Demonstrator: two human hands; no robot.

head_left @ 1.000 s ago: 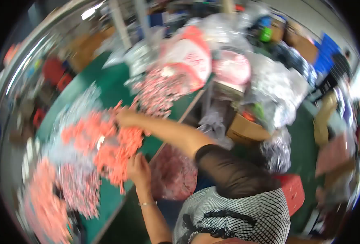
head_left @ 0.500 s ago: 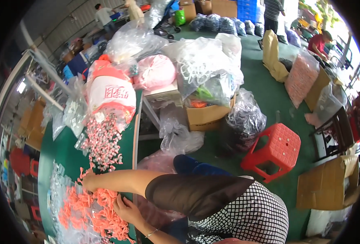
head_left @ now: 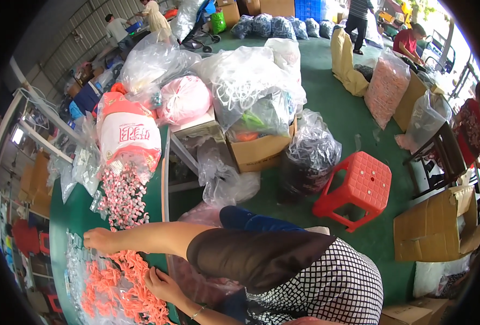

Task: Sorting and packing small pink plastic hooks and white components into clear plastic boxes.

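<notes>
A heap of small orange-pink plastic pieces [head_left: 118, 290] lies on the green table [head_left: 66, 208] at the lower left. My right hand [head_left: 96, 239], on a dark-sleeved arm, reaches across to the heap's far edge, where clear plastic bits [head_left: 77, 254] lie. Its fingers curl down onto them, and I cannot see whether they hold one. My left hand [head_left: 161, 284], with a thin bracelet at the wrist, rests flat on the near side of the orange heap by the table edge. A second spill of pink-and-white pieces [head_left: 121, 197] lies further along the table.
A red-and-white sack [head_left: 129, 135] lies on the table end. Beside it stand bulging clear bags [head_left: 250, 81] and a cardboard box [head_left: 264, 149]. A red plastic stool [head_left: 356, 187] and open cartons [head_left: 437, 225] stand on the green floor. Other people work at the back.
The view has swung from the table toward the floor and bags. My right hand has slid along the heap's far edge. My left hand stays on the orange pieces.
</notes>
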